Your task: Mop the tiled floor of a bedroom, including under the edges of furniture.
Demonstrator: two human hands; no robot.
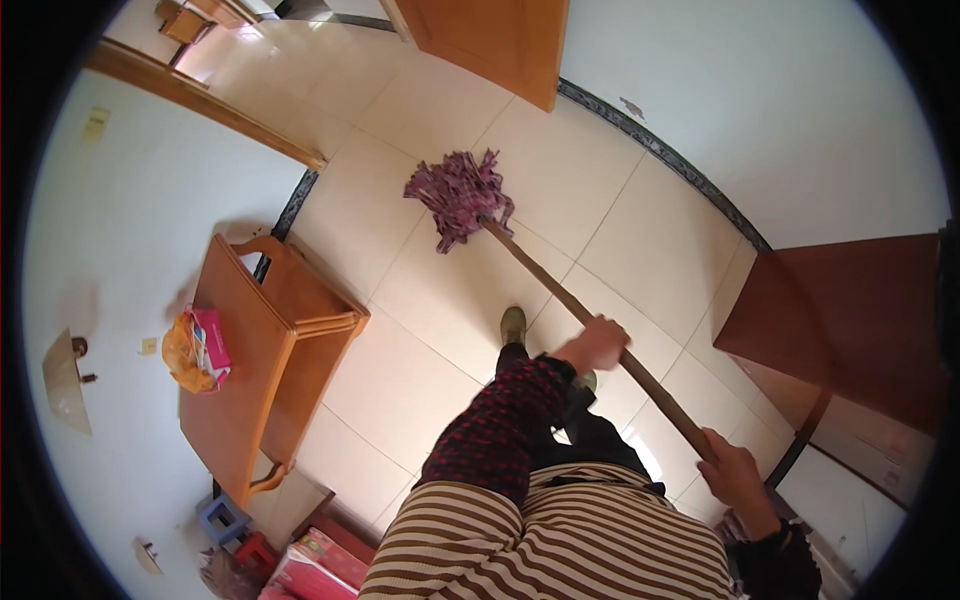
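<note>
A mop with a long wooden handle (550, 283) runs slantwise across the view, and both my hands grip it. My left hand (597, 345) is wrapped round the middle of the handle. Lower and to the right, my right hand (735, 472) closes round the handle near its upper end. At the far end the purple rag-strip mop head (460, 197) lies spread on the pale floor tiles (400, 270), ahead and a little left of my feet.
At left a wooden side table (235, 350) stands by the wall, bearing a yellow bag (180, 355) and a pink box (212, 340). A wooden door (490, 40) stands ahead. A dark red cabinet (840, 325) is at right. Blue and red stools (222, 520) sit lower left.
</note>
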